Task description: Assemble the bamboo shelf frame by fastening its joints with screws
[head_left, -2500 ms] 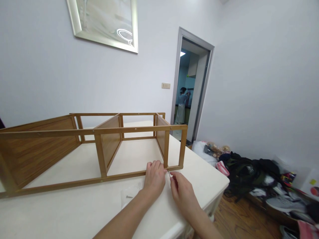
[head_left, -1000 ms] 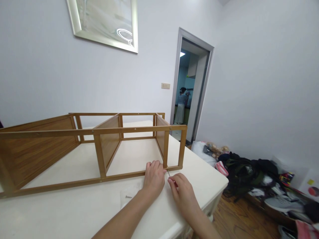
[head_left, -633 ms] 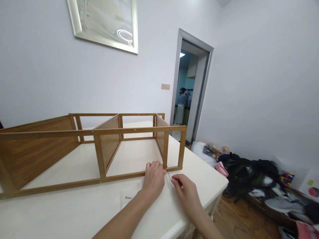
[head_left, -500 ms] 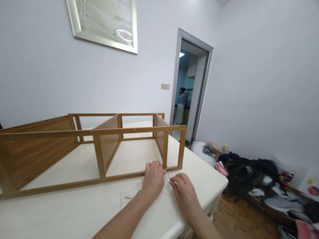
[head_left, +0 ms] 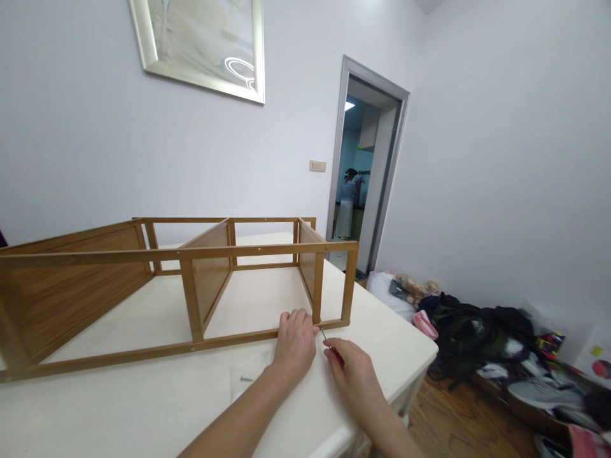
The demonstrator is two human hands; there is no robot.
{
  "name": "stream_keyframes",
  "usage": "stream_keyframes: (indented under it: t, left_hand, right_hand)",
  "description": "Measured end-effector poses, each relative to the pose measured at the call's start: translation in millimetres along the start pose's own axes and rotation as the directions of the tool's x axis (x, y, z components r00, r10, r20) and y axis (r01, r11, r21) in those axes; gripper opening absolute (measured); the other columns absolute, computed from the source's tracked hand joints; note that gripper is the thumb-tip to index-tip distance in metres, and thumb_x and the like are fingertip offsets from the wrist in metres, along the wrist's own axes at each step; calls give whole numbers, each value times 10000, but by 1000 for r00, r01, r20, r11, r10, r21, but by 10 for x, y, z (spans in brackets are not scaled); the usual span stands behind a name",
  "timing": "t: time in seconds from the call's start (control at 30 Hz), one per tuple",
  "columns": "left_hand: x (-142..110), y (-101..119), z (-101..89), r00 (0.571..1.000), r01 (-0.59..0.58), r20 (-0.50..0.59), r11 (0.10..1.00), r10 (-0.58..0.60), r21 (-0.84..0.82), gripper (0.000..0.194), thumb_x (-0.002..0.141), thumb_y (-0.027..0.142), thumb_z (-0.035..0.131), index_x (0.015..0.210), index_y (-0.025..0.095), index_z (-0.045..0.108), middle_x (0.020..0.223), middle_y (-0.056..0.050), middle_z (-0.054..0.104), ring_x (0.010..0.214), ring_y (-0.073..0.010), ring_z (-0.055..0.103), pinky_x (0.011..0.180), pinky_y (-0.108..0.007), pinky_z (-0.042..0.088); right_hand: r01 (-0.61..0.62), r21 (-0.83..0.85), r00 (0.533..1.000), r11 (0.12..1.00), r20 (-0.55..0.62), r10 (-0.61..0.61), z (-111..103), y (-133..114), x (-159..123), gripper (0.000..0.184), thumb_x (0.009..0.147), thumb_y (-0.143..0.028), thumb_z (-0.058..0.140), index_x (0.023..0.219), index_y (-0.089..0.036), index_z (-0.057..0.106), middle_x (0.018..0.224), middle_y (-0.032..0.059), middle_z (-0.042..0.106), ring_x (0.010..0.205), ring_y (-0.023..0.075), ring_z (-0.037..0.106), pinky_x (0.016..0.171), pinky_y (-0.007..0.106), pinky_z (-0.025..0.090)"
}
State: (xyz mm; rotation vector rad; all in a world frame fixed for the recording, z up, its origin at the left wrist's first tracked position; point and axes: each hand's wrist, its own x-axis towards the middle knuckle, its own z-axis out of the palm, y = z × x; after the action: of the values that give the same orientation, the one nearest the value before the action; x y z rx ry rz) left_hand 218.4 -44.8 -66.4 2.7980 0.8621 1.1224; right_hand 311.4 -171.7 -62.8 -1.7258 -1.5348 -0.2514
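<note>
A brown wooden shelf rack (head_left: 238,339) lies on its side on a white table (head_left: 157,407). My left hand (head_left: 296,340) is closed over its near lower rail, beside the upright close to the right end. With thumb and fingers pinched, my right hand (head_left: 352,369) holds a thin metal rod (head_left: 324,334) that looks like a hex key. The rod's far tip meets the rail just right of my left hand; the exact contact is too small to make out. Left of my left forearm, a screw (head_left: 246,380) lies on a clear plastic bag (head_left: 238,369).
The table's right corner (head_left: 432,350) juts over a wooden floor (head_left: 443,420). Bags, clothes and a grey shoe (head_left: 544,391) are piled along the right wall. Behind the table is a doorway (head_left: 370,172), with a person (head_left: 347,197) standing in the room beyond.
My right hand's fingers have curled slightly around the rod, its tip still at the rail. The left hand and the rack stay in place.
</note>
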Motion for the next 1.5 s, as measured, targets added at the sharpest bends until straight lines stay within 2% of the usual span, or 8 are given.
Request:
stream_keyframes:
  t: [0.27,0.6,0.87,1.07,1.17,1.27,1.37,1.5]
  left_hand:
    - [-3,12,-29,1000,1,18,1000,-1,8,189,921,126,457,816,170,609,840,-51,607,847,-223,527,790,-388,348]
    - [-2,6,-21,1000,2,14,1000,-2,15,169,911,128,483,805,176,604,839,-50,611,846,-222,534,785,-383,349]
    - [8,9,-44,1000,-7,14,1000,7,11,182,916,130,470,808,172,611,842,-57,610,840,-230,529,774,-389,345]
    - [-8,-22,3,1000,-11,11,1000,11,10,176,912,127,479,798,176,603,835,-53,605,843,-227,528,776,-385,344]
    - [-10,-27,8,1000,-9,14,1000,9,13,157,911,136,489,812,177,604,842,-53,606,848,-226,533,779,-387,346]
    - [-7,-20,-2,1000,-5,22,1000,5,13,164,915,135,481,817,177,606,850,-54,612,853,-223,539,783,-389,349]
    - [-3,-7,-17,1000,1,23,1000,-1,10,171,915,128,475,816,175,606,855,-56,617,856,-226,540,784,-394,352]
    - [-2,8,-37,1000,1,17,1000,-1,19,185,919,116,460,815,172,603,847,-57,616,843,-225,539,775,-391,353]
  right_hand:
    - [16,-22,1000,1000,22,-16,68,70,-55,309,824,-19,454,1028,-171,630,827,60,670,790,206,651,689,329,540]
    - [129,-94,987,987,-85,-137,14,-56,12,135,938,-172,466,874,-200,582,807,61,636,792,216,610,701,351,507]
    - [-198,254,979,947,-4,206,-15,-41,113,209,900,-257,460,1051,-192,589,751,17,672,662,176,614,647,300,485]
    - [-320,405,945,856,72,319,-3,44,105,177,870,-236,450,976,-189,584,736,11,680,598,165,608,572,279,480]
    - [-212,272,976,939,8,218,-15,21,69,145,894,-215,461,917,-197,603,766,23,679,656,173,624,619,289,492]
    - [0,57,998,998,-62,3,-28,5,21,161,923,-165,451,901,-200,606,836,53,654,771,193,621,696,315,505]
    - [165,-164,982,973,-64,-177,-34,16,-1,167,926,-107,442,931,-182,592,883,80,617,828,221,587,720,355,507]
    - [280,-383,957,880,44,-285,-79,-18,30,179,921,-57,441,916,-147,595,876,95,579,807,237,543,687,376,485]
